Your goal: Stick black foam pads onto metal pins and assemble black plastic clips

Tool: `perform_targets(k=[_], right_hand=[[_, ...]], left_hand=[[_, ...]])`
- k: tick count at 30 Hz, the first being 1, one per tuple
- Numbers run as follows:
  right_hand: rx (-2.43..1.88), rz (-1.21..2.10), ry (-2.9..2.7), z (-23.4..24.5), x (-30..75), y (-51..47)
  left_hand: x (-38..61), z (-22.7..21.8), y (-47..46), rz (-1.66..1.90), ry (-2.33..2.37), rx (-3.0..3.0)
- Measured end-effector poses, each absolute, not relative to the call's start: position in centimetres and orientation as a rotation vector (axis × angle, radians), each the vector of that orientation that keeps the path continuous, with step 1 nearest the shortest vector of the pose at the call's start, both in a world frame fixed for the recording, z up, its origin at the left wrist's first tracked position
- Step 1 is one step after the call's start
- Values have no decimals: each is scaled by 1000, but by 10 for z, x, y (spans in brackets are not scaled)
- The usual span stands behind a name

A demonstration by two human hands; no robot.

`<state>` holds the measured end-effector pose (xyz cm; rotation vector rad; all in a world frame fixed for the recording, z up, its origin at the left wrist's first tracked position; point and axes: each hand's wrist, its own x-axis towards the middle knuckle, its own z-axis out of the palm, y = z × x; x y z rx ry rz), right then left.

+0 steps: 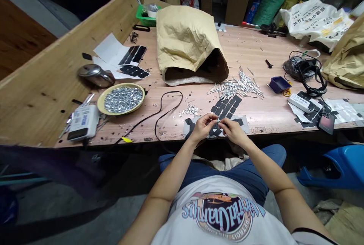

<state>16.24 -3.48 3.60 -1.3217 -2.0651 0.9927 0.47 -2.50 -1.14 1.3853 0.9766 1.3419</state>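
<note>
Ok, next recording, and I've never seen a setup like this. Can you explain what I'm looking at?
There is no machine here: a person works bare-handed, and the single picture comes from a camera on their head, looking forward and down. The left hand and right hand meet at the near edge of the table, fingertips pinched around something small, too tiny to identify. Just beyond are dark flat pads and a loose pile of thin metal rods. To the left are scattered small metal bits and a yellowish bowl full of shiny pieces. A brown paper bag lies further back, its open mouth facing the person.
</note>
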Motion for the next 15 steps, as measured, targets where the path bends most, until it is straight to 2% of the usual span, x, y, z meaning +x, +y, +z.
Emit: perform_targets(k=[8,15], right_hand=[[-1298,856,-2084,36,161,-37],[-1292,1051,-2052,36,163,-37]], left_hand=[[3,-12,-25,1390,1058,1493],[1,-11,-26,1362,1042,1522]])
